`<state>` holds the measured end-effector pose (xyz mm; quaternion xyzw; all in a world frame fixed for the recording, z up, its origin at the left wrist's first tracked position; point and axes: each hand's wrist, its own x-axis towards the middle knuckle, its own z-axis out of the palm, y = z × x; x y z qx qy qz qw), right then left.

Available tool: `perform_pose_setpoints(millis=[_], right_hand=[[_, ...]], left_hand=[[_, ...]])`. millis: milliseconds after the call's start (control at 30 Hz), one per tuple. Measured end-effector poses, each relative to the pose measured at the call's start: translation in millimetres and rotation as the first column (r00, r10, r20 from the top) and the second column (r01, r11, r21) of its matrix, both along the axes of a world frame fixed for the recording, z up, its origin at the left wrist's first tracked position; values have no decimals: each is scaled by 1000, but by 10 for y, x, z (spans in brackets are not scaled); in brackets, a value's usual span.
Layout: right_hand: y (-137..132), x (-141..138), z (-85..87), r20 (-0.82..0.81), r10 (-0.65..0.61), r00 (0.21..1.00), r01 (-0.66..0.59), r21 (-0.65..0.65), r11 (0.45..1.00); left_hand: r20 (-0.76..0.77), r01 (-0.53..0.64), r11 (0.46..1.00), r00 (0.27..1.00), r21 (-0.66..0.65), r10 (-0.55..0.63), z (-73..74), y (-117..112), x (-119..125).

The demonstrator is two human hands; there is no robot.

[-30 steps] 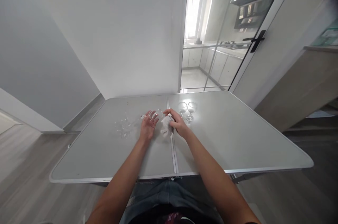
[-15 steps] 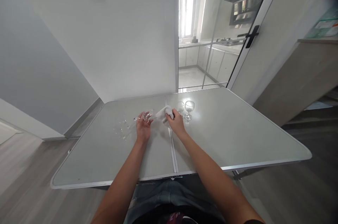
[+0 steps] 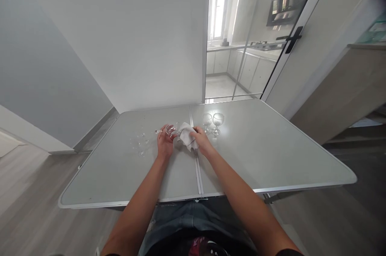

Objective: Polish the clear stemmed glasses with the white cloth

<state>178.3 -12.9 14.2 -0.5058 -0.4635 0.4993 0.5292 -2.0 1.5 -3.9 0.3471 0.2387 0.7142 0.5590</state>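
Observation:
My left hand (image 3: 165,141) is closed round a clear stemmed glass (image 3: 171,130), which lies tilted on its side with the foot to the left and the bowl to the right. A white cloth (image 3: 187,136) hangs from my right hand (image 3: 201,140), its fingers pinching the right side of it. The cloth's left edge meets the mouth of the glass; whether any of it is inside I cannot tell. Just beyond my right hand, two stemmed glasses, one nearer the middle (image 3: 207,120) and one to its right (image 3: 218,121), stand upright side by side.
Left of my left hand, faint clear glassware (image 3: 139,145) sits on the grey folding table (image 3: 271,155); its shapes are hard to make out. A metal seam (image 3: 197,171) crosses the tabletop. A white wall (image 3: 150,55) and a glass door (image 3: 241,59) border the far edge.
The cloth has spread from a bunched wad into a looser, hanging piece at the glass's mouth. My left hand keeps its hold on the glass. The view has shifted slightly.

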Motion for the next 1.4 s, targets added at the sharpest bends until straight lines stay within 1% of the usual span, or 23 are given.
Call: perform_pose_setpoints(millis=[67,133,167,233,300,400,533,667,767,867,933,1000,1067,1100,1167,1233,1300,1400], right_hand=[[-24,22,47,128,-87,988,75,97,992],[-51,38,94,214,-180,960,136,205,969],[-65,38,113,229,-206,951,147,250,957],[-96,22,138,227,-211,951,134,313,940],[-129,-14,144,217,-183,959,98,352,931],[-168,-75,134,191,-141,971,59,382,922],[-166,-89,115,126,-20,992,-26,354,935],[-116,-3,88,106,70,992,-103,345,933],[-101,57,55,170,127,977,-182,364,913],[-129,49,29,329,136,935,-263,382,886],[-157,17,28,407,135,903,-309,400,863],[-177,-15,44,415,145,898,-330,416,847],[-184,-35,68,356,174,918,-321,411,853],[-184,-41,80,309,195,931,-312,393,865],[-182,-52,93,190,249,950,-299,317,900],[-179,-69,90,35,300,953,-300,212,930],[-169,-92,72,-140,336,932,-319,131,939],[-130,-118,35,-360,339,869,-333,79,939]], left_hand=[[-25,-32,999,999,-4,32,-2,5,3],[-83,-74,997,994,-7,73,-11,3,23],[-121,-94,996,988,-9,92,-16,-2,40],[-187,-119,993,976,-14,114,-20,-20,84],[-217,-125,992,969,-14,119,-11,-46,130],[-207,-120,993,971,3,118,25,-87,173],[-171,-113,993,978,23,116,53,-108,185],[-159,-61,998,986,-19,57,18,-84,193],[-147,-68,997,987,-42,62,-23,-66,204],[-195,-49,997,980,-66,35,-50,-73,212],[-220,-21,997,976,-77,3,-52,-88,214],[-213,6,998,977,-66,-20,-40,-100,213],[-188,18,999,982,-52,-27,-20,-98,208],[-171,24,998,985,-50,-33,-9,-92,204],[-118,31,998,992,-51,-36,12,-71,194],[-48,53,998,997,-41,-55,30,-50,178],[25,73,997,997,-19,-73,44,-38,160],[78,106,994,991,4,-106,64,-52,142]])
